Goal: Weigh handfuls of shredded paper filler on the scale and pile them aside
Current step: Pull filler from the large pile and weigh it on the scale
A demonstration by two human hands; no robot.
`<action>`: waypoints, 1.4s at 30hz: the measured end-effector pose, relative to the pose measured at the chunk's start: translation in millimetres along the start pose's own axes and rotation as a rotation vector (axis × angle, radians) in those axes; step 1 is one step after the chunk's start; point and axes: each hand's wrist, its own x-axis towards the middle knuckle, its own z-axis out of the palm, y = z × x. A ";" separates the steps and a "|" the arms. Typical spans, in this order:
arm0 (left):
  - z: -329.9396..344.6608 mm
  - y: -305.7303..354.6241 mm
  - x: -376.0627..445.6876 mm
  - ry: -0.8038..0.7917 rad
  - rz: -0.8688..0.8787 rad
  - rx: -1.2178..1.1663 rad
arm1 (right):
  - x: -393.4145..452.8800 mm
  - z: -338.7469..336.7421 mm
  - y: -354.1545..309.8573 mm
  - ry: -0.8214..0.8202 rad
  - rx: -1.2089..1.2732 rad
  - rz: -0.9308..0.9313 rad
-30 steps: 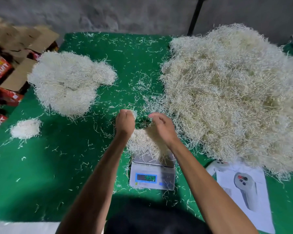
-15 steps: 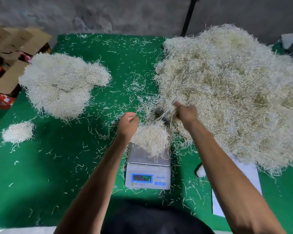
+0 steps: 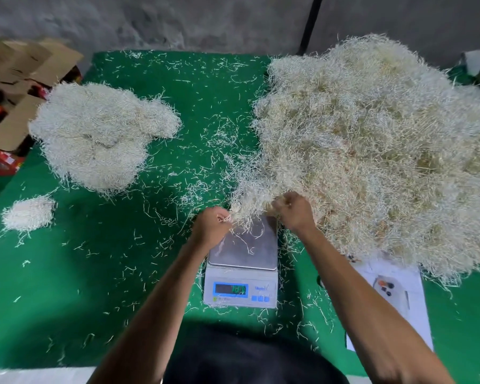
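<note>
A small white digital scale (image 3: pixel 241 289) with a steel pan stands on the green table (image 3: pixel 94 286), its display lit. My left hand (image 3: pixel 209 225) and my right hand (image 3: pixel 295 210) both grip a clump of shredded paper (image 3: pixel 250 202) held above the pan's far edge. A few loose strands lie on the pan. The big heap of shredded paper (image 3: pixel 377 145) fills the right side, touching the clump. A medium pile (image 3: pixel 97 134) of weighed paper lies at the left, with a small pile (image 3: pixel 28 213) nearer the left edge.
Loose strands are scattered over the table. A white sheet with a handheld device (image 3: pixel 391 295) lies at the right of the scale. Cardboard boxes (image 3: pixel 14 87) stand beyond the left edge. A black pole (image 3: pixel 309 23) rises at the back.
The clump that lay on the scale pan is now lifted off it between both hands. My right hand came back from the big heap to the clump.
</note>
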 end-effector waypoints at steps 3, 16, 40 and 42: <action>-0.7 9.9 1.4 0.062 -0.005 -0.059 | -0.2 19.9 -9.6 0.172 -0.263 -0.237; -4.5 30.0 11.3 0.212 -0.167 -0.597 | 12.3 46.8 -54.3 -0.092 -0.065 -0.252; -23.6 28.2 -6.0 -0.242 -0.139 -0.468 | -40.5 13.1 -29.5 -0.118 0.236 -0.086; -28.2 10.8 -13.4 -0.185 -0.098 -0.477 | -43.5 5.9 -22.3 -0.127 0.217 -0.060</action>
